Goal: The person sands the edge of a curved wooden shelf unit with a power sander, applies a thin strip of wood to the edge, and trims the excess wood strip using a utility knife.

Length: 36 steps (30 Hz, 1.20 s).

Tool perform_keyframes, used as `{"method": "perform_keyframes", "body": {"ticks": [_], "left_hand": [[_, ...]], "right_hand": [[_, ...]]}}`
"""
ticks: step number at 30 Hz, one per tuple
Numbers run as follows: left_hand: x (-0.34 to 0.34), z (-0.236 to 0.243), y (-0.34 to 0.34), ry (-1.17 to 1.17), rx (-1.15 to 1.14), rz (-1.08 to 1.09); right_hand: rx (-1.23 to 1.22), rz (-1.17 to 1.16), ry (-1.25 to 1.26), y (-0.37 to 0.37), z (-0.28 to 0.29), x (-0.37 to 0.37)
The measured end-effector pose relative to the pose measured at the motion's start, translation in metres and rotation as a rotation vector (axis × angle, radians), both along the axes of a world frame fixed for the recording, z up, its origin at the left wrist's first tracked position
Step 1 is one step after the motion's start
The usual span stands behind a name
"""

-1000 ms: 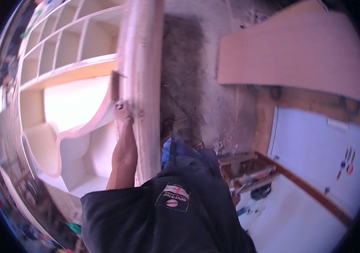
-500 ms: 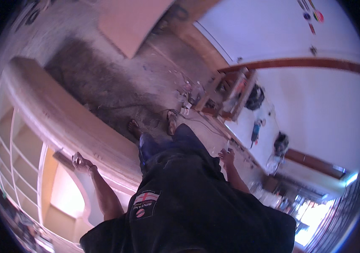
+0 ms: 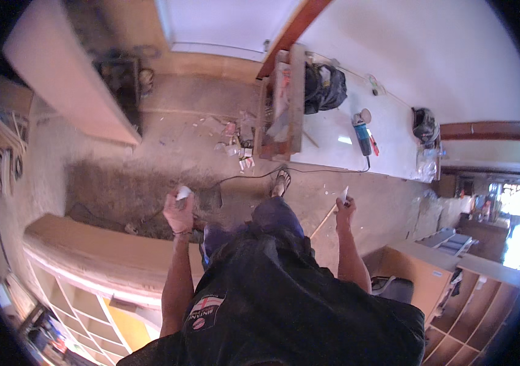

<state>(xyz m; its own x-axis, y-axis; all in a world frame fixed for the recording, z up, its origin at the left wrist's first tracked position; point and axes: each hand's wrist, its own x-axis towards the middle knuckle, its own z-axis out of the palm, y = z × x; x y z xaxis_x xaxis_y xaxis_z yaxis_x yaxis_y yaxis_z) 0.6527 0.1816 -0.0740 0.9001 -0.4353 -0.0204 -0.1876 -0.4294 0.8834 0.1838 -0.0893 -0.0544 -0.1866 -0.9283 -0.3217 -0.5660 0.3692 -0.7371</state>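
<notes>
Nearest, a dark shirt with both forearms rising from it. Left hand curled closed around a small white piece poking from the top of the fist, held above the dusty floor just past the pale wooden shelf unit. Right hand pinching a thin white sliver between fingertips, well apart from the left, with a wooden stick just beside it. Between the hands, a sandalled foot beside a black cable. Farther off, a wooden stand, a blue power tool on a white sheet, and a leaning board.
</notes>
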Motion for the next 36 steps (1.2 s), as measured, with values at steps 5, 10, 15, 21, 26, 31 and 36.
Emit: {"method": "perform_keyframes", "body": {"ticks": [5, 10, 15, 21, 26, 31, 36], "left_hand": [[-0.110, -0.002, -0.217, -0.039, -0.056, -0.303], [-0.211, -0.040, -0.400, 0.132, 0.011, -0.590], [-0.259, -0.124, -0.530, 0.206, 0.046, -0.689], [-0.274, -0.173, -0.593, 0.044, 0.208, -0.757], [-0.280, -0.188, -0.596, 0.021, 0.167, -0.700], [-0.296, -0.178, -0.600, 0.098, 0.194, -0.696], [-0.291, -0.175, -0.598, 0.025, 0.266, -0.712]], "right_hand": [[-0.115, 0.075, 0.016, -0.171, -0.050, -0.006], [-0.248, 0.234, 0.112, -0.293, -0.122, 0.003], [-0.183, 0.225, 0.126, -0.359, -0.171, 0.015], [-0.169, 0.255, 0.077, -0.390, -0.207, 0.009], [-0.223, 0.295, 0.085, -0.392, -0.213, 0.009], [-0.183, 0.282, 0.043, -0.390, -0.221, -0.008], [-0.127, 0.277, 0.008, -0.385, -0.190, -0.018]]}}
